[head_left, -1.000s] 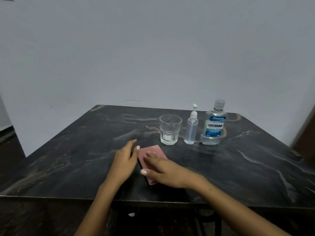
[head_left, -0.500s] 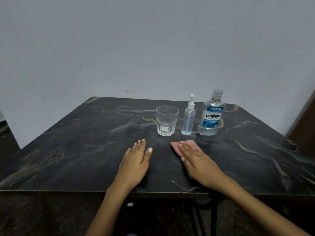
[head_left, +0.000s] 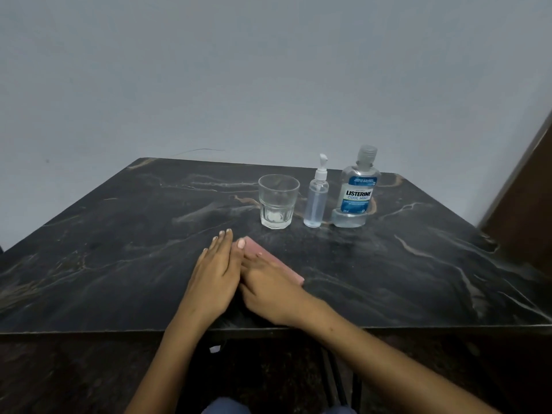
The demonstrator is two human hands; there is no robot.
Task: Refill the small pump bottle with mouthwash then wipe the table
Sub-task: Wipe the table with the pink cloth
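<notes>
Head view: at lower centre, the right hand (head_left: pixel 268 291) is pressing flat-fingered on a pink cloth (head_left: pixel 270 259) on the dark table (head_left: pixel 119 234); it may be gripping, I cannot tell. The left hand (head_left: pixel 213 279) is lying open beside it. The small pump bottle (head_left: pixel 316 201) is standing at centre right between the glass (head_left: pixel 277 201) and the mouthwash bottle (head_left: pixel 355 192).

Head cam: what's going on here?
A person is wiping a dark marble-look table with a pink cloth. The right hand lies flat on the cloth, pressing it to the surface; the left hand rests flat on the table right beside it. Behind them stand a glass, the small pump bottle with its pump on, and the capped mouthwash bottle, all upright and untouched.
</notes>
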